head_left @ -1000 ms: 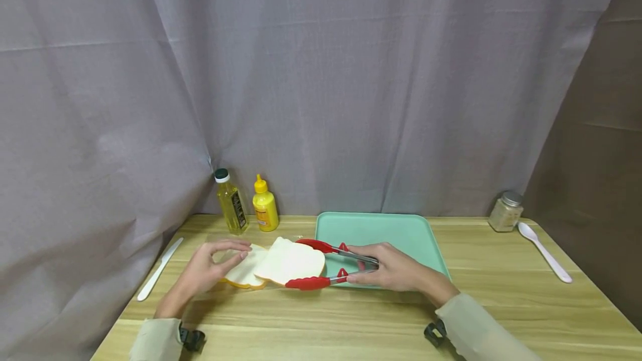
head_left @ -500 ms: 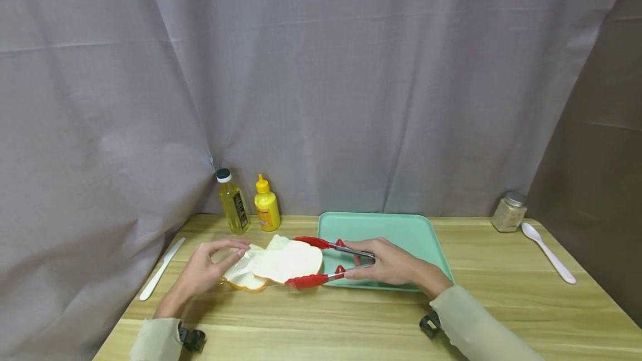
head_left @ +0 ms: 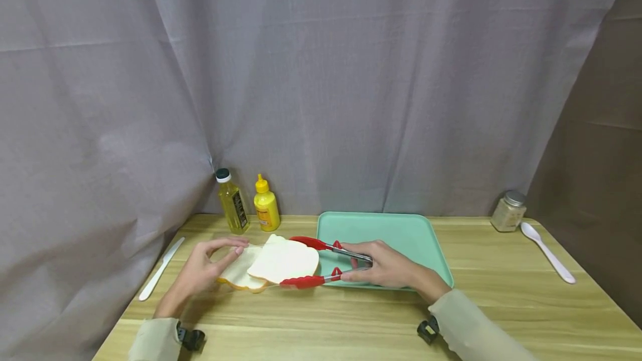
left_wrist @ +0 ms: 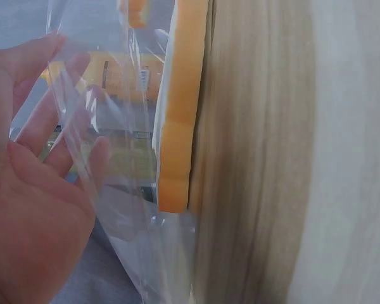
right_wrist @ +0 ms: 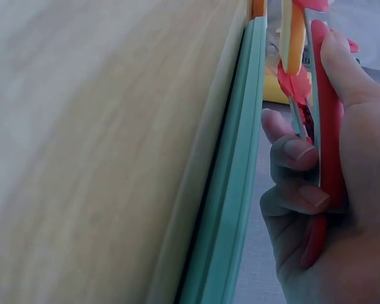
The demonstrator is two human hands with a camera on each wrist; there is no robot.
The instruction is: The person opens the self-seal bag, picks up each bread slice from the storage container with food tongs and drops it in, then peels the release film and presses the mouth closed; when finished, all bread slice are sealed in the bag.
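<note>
In the head view my left hand (head_left: 203, 266) has thumb and fingertips close together at a clear plastic bag (left_wrist: 117, 215), which it holds by the edge. Inside the bag a slice of bread (head_left: 238, 269) with an orange crust lies on the table. A second bread slice (head_left: 284, 259) overlaps it from the right, held between the red tips of a pair of tongs (head_left: 306, 282). My right hand (head_left: 386, 266) grips the tongs by their metal and red handles, over the front of the green tray (head_left: 391, 233).
An oil bottle (head_left: 233, 205) and a yellow squeeze bottle (head_left: 267, 208) stand at the back left. A white knife (head_left: 161, 269) lies by the left edge. At the right are a spice jar (head_left: 509, 213) and a white spoon (head_left: 549, 255). A grey curtain (head_left: 351, 88) hangs behind the table.
The tongs and the slice in them have shifted slightly left, further over the other slice. The left hand stays almost in place while the plastic catches the light differently.
</note>
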